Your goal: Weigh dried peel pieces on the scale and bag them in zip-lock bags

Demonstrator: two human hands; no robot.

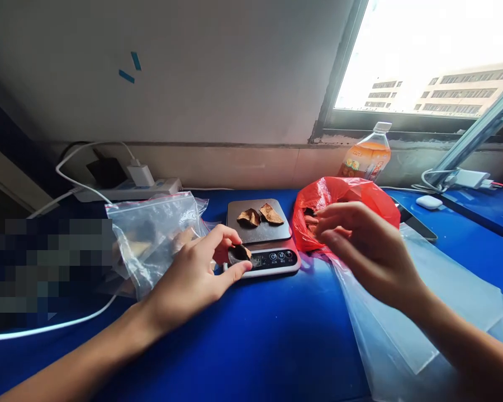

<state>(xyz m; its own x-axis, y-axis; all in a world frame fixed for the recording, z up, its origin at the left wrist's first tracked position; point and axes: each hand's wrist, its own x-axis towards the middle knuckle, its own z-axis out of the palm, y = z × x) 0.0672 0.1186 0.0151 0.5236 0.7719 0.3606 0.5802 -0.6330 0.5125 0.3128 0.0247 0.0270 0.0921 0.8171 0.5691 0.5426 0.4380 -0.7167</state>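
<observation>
Between the thumb and fingers of my left hand is a curled, dark brown piece of dried peel, held just over the front of a kitchen scale. Two more pieces of dried peel lie side by side on the scale's metal plate. My right hand is at the mouth of a red plastic bag, its thumb apart from the bent fingers. Nothing shows in its grasp. Brown pieces lie in the bag by the fingertips, partly hidden by that hand.
A clear zip bag with pale pieces stands left of the scale. Flat clear bags lie under my right forearm. Behind are a drink bottle, a power strip with a charger, and a white earbud case. Cables run along the left side.
</observation>
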